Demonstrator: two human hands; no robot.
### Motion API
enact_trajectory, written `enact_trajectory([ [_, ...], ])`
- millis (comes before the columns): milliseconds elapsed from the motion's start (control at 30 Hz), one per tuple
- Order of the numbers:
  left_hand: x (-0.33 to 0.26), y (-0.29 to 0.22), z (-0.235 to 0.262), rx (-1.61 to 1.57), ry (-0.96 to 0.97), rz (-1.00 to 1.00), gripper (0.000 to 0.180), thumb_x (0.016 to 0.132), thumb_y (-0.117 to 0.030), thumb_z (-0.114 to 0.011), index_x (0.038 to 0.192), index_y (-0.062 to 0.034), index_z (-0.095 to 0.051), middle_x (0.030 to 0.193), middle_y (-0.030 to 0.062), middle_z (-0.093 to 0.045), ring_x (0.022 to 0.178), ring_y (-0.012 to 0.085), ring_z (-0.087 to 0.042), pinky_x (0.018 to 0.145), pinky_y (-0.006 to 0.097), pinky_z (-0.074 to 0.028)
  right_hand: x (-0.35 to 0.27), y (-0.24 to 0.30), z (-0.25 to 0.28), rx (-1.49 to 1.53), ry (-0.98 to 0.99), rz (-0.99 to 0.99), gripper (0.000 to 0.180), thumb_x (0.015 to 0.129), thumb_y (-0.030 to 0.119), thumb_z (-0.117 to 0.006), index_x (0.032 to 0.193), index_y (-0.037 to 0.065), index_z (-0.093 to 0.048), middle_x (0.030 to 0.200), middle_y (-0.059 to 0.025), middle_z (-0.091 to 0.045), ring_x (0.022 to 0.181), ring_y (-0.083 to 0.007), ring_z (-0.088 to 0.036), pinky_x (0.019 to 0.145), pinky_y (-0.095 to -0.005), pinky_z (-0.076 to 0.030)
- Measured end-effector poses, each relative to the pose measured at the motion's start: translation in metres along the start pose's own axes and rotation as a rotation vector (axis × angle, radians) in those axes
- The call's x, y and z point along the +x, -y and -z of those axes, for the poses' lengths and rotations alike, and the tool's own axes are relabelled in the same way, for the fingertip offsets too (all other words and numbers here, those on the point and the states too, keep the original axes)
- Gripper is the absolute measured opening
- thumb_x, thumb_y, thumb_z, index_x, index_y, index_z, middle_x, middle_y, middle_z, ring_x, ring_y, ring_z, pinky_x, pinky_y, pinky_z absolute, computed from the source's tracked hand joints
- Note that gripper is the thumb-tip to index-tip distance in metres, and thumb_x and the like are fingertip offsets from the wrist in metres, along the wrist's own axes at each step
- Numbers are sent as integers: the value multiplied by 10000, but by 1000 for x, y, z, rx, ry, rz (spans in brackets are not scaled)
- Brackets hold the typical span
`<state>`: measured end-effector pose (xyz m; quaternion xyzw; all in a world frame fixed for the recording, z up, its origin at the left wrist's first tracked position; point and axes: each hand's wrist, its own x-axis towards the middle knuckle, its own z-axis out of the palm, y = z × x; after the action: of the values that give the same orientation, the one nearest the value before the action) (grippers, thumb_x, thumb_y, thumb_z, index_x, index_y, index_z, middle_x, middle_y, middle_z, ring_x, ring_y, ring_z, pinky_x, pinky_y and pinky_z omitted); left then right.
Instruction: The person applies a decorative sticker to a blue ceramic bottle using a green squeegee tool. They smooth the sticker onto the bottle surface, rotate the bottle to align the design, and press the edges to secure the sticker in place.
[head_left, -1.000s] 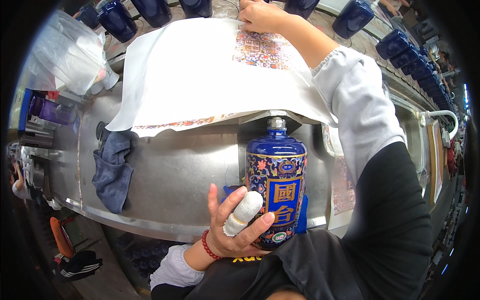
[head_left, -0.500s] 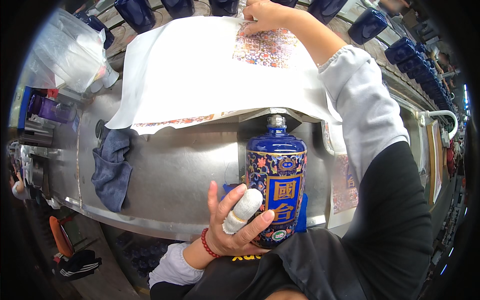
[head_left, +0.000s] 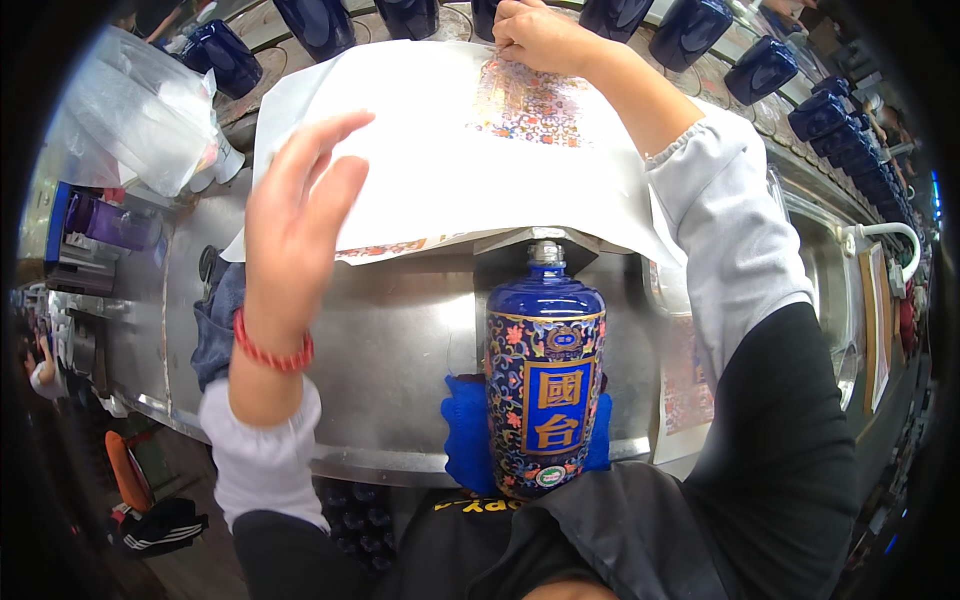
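Observation:
A dark blue bottle with a floral pattern and a gold-framed label rests in front of me against my apron, its clear neck pointing away. Behind it, a large white sheet covers much of the metal worktop; a colourful floral print shows at its far right. At the sheet's far edge, the fingers of my right hand are pinched together on the printed corner. My left hand is raised over the sheet's left part, blurred, fingers apart and holding nothing. A blue cloth lies under the bottle.
Several plain dark blue bottles stand along the far side. A plastic bag and a grey-blue towel are on the left. Another printed sheet lies to the right, near a sink with a white pipe.
My left hand has left the bottle and moved up and left over the white sheet. My right hand stays at the sheet's far edge. The bottles at the back have shifted right.

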<state>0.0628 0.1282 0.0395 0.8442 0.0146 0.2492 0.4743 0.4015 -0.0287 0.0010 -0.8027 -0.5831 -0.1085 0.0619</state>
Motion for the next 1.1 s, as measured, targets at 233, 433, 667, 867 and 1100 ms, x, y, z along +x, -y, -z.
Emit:
enact_trajectory([
  [233, 109, 28, -59, 108, 279, 136, 612, 937, -418, -683, 1339, 36, -605, 1300, 226, -639, 1224, 293, -611, 1053, 348, -459, -25, 2, 14, 91, -266, 70, 73, 795, 115, -730, 835, 58, -706, 1025, -130, -618, 1044, -365, -571, 904, -462, -476],
  [433, 114, 33, -100, 536, 302, 99, 632, 912, -445, -675, 1338, 11, -580, 1262, 248, -636, 1269, 360, -548, 1048, 436, -456, -51, 10, 46, 248, -370, 126, 80, 786, 68, -737, 813, 33, -670, 969, -139, -615, 980, -360, -588, 865, -443, -477],
  [667, 122, -5, -101, 489, 205, -161, 222, 878, -250, -631, 960, -57, -706, 964, 184, -710, 987, 352, -665, 902, 464, -510, -98, 36, 99, 247, -449, 45, 121, 813, 66, -751, 828, 26, -638, 979, -131, -598, 973, -333, -585, 864, -417, -479],
  [867, 125, -79, -86, 747, 78, -753, 124, 796, -187, -662, 806, -64, -672, 846, 138, -679, 907, 332, -642, 893, 462, -454, -160, 55, 165, 224, -424, -99, 126, 839, 57, -752, 853, 17, -632, 1033, -146, -586, 1024, -326, -575, 884, -409, -484],
  [1100, 103, -184, -90, 791, 336, -712, 196, 796, -186, -605, 776, -1, -667, 729, 208, -640, 782, 407, -634, 753, 480, -490, -210, 112, 219, 122, -415, -63, 649, 812, 372, -856, 1285, -10, -628, 1277, -262, -541, 1200, -413, -547, 1023, -430, -468],
])
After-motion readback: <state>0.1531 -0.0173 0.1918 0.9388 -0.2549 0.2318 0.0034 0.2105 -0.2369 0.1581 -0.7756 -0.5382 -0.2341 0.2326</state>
